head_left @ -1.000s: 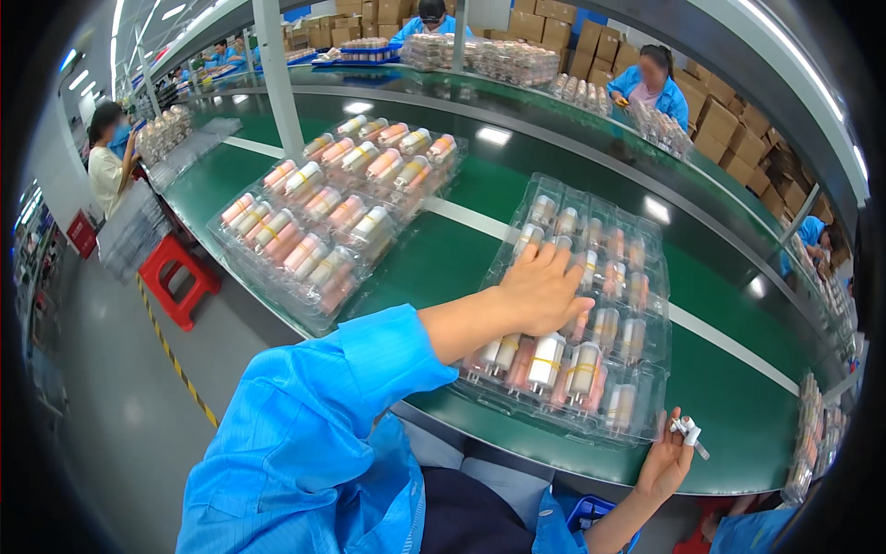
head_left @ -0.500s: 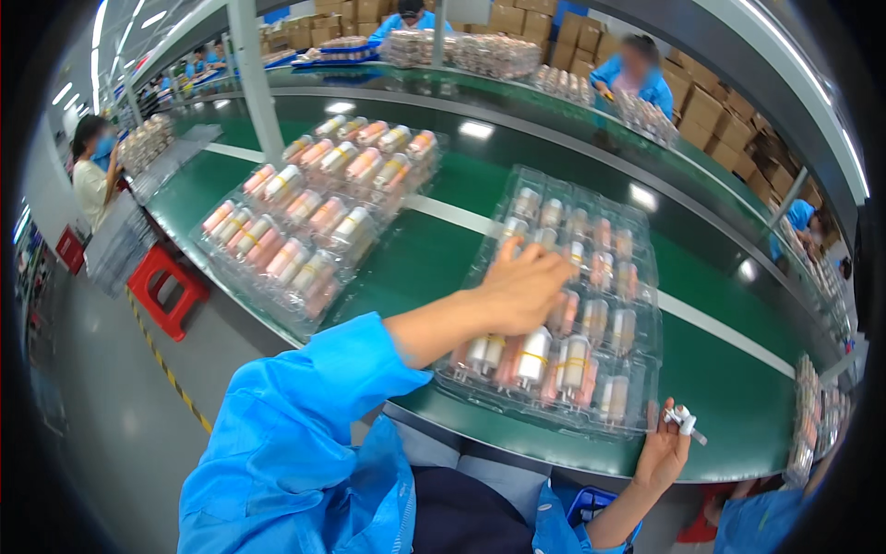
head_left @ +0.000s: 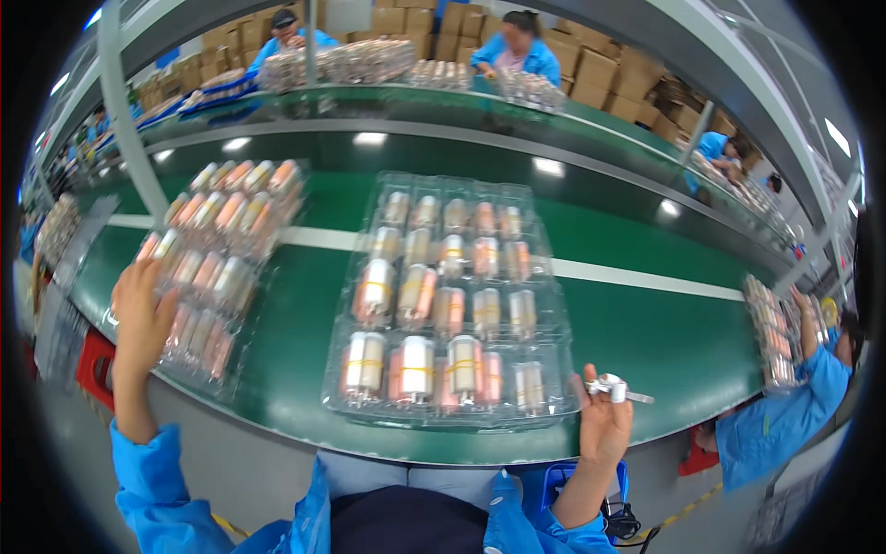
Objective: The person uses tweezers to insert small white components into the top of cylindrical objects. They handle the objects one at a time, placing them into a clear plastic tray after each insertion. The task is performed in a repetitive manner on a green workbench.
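Note:
A clear plastic tray (head_left: 554, 379) filled with several small pink and white cylindrical bottles lies on the green conveyor belt (head_left: 646, 332) straight ahead of me. A second filled clear tray (head_left: 217, 268) sits to its left. My left hand (head_left: 140, 314) reaches out to the near left edge of that second tray and touches it with fingers spread. My right hand (head_left: 602, 420) is raised at the belt's near edge, right of the middle tray, pinching a small white ring-shaped tool (head_left: 614, 390) between its fingers.
A person in blue (head_left: 784, 415) handles a stack of trays (head_left: 771, 332) at the right end of the belt. Two more workers (head_left: 512, 46) stand beyond the far side with stacked trays and cardboard boxes. A red stool (head_left: 92, 365) stands at lower left.
My left hand has left the middle tray and swung out to the left tray's near edge. The view has turned so the middle tray is centred. My right hand keeps its tool.

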{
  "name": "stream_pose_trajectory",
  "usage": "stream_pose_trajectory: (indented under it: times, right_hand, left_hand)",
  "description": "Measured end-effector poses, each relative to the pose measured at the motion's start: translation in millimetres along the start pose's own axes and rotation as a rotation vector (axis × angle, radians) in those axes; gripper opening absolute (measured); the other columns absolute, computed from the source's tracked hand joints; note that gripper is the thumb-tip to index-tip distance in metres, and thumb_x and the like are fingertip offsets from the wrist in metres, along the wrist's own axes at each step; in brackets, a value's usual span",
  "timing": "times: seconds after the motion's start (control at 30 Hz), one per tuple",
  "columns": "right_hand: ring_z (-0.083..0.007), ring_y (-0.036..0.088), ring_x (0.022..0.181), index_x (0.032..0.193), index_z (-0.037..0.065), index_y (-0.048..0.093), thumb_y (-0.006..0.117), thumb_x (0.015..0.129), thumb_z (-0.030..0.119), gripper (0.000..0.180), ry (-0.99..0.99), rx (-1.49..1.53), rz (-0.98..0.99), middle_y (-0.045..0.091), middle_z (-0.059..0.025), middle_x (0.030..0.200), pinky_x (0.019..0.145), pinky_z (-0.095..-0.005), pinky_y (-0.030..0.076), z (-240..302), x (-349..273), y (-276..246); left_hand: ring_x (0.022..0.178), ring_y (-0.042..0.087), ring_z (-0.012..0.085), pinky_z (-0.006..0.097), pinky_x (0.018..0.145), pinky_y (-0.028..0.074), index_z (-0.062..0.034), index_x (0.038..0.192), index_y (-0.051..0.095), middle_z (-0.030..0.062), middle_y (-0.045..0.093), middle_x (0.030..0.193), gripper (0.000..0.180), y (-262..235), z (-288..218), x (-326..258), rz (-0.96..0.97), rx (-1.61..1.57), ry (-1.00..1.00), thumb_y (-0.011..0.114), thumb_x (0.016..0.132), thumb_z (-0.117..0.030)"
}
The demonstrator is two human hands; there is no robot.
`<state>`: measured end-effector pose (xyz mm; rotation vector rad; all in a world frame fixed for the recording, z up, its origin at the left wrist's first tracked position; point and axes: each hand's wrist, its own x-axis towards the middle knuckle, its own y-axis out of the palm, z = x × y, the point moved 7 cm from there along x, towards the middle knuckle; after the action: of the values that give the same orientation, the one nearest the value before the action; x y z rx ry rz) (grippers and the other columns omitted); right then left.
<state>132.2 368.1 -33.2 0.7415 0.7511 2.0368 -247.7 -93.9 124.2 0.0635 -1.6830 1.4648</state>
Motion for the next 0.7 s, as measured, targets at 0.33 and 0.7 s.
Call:
stream_pose_trajectory:
  times: [0.33, 0.7]
  right_hand:
    - [-0.0365, 0.058, 0.11, 0.109, -0.003, 0.054, 0.061, 0.09, 0.013, 0.026, -0.016, -0.003, 0.051, 0.063, -0.0166, 0.105, 0.106, -0.0543, 0.038, -2, 1, 5]
    - [-0.0241, 0.054, 0.106, 0.122, 0.002, 0.05, 0.051, 0.098, 0.024, 0.033, -0.231, -0.005, 0.121, 0.051, -0.0125, 0.114, 0.092, -0.0351, 0.049, 26, -20, 12]
  left_hand:
    - [0.105, 0.052, 0.0321, 0.043, 0.091, 0.035, -0.0034, 0.113, 0.06, 0.013, 0.061, 0.109, 0.036, 17, 47, -21, 0.074, 0.096, -0.092, 0.061, 0.077, -0.01]
    - [0.103, 0.057, 0.0164, 0.027, 0.083, 0.05, 0.0048, 0.127, 0.045, 0.0147, 0.054, 0.124, 0.039, -37, -139, -71, 0.075, -1.544, -0.188, 0.052, 0.095, -0.015]
